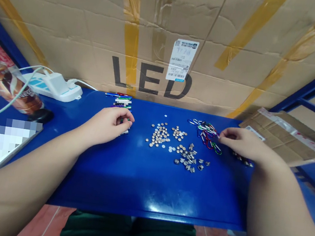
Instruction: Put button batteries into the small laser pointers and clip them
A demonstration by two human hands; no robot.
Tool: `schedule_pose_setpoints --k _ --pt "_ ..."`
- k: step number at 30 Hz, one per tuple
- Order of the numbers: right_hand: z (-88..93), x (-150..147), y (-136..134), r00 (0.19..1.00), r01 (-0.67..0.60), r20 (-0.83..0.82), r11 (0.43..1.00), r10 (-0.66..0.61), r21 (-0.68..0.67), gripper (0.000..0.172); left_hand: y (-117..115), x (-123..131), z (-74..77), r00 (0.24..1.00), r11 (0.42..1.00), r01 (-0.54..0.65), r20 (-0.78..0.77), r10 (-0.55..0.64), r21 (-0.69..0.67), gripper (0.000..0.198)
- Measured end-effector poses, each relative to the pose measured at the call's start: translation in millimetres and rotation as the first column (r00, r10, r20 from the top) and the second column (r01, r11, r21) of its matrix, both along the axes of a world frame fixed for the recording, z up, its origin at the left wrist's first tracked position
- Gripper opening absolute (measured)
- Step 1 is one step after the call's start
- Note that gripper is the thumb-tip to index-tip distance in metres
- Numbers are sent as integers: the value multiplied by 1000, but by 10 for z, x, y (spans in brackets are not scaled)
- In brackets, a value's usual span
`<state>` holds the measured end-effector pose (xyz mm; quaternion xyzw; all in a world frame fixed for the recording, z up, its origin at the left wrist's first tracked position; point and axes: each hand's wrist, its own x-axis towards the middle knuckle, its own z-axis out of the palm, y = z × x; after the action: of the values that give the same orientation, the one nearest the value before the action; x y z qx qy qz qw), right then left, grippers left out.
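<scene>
The left hand (105,125) curls closed beside the stack of mini flashlights (122,103), its contents hidden; the right hand (243,142), narrowly curled, touches a tangle of carabiners (206,134). Between them on the blue table (147,187), countless button cells (159,135) lie: light, slippery, best pinched by the rim.

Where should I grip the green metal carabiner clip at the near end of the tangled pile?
Pinch the green metal carabiner clip along its long outer side, coming from the right with the right hand, which is already beside it. The slim loop lies flat and sticks out from the multicoloured clip pile, so its free end looks reachable without lifting the others.
</scene>
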<state>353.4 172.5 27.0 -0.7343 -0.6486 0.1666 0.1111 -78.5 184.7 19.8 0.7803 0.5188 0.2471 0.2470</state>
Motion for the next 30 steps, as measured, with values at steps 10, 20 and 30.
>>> schedule_pose_setpoints --k 10,20,30 --pt "-138 -248 49 957 -283 -105 952 271 -117 12 19 -44 -34 989 999 50 -137 -51 -13 26" --pt "-195 -395 92 971 -236 -39 972 237 20 10 -28 -118 70 933 980 186 -299 -200 -75 29" --pt "-210 -368 70 947 -279 -95 935 306 220 19 13 -147 1 948 988 113 -286 -138 -104 31"
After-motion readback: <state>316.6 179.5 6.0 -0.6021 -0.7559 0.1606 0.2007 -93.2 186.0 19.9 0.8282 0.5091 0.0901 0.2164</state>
